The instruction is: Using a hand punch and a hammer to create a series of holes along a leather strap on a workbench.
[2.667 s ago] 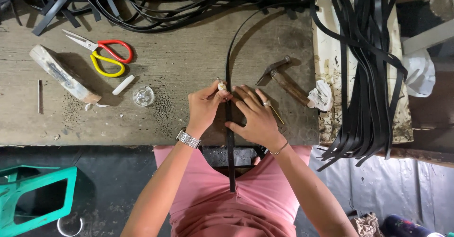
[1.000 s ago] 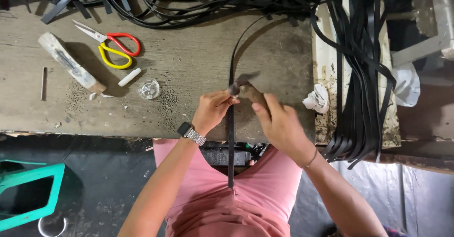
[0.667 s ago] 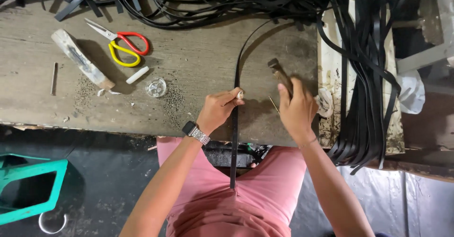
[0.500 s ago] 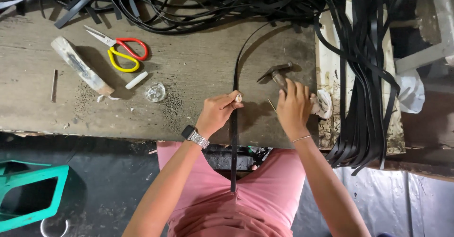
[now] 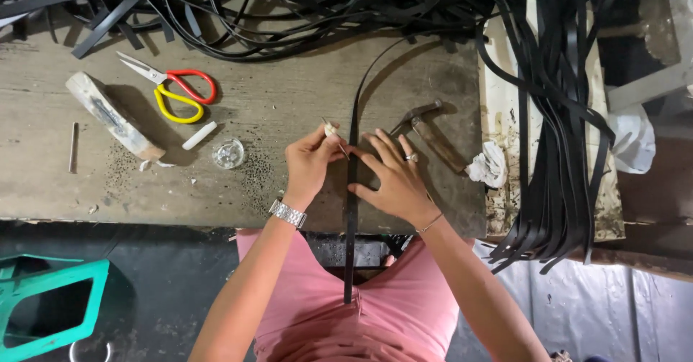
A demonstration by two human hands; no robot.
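A long black strap point(image 5: 351, 210) runs down the middle of the worn wooden workbench point(image 5: 274, 102) and hangs over its front edge onto my lap. My left hand point(image 5: 312, 161) pinches a small pointed tool with a pale handle point(image 5: 330, 129), its tip against the strap's left edge. My right hand point(image 5: 393, 178) lies flat with spread fingers, pressing the strap to the bench. A hammer point(image 5: 431, 129) rests on the bench just beyond my right fingers, untouched.
Scissors with a red and a yellow handle point(image 5: 173, 88), a pale stick point(image 5: 198, 135), a small clear dish point(image 5: 228, 153) and a wooden block point(image 5: 114, 115) lie at left. Tangled black straps point(image 5: 289, 8) cover the far edge; more hang at right point(image 5: 556, 138). A teal stool point(image 5: 50, 308) stands lower left.
My right hand has let go of the hammer, which now lies on the bench, and has come down flat on the strap. My left hand stays at the strap with its tool.
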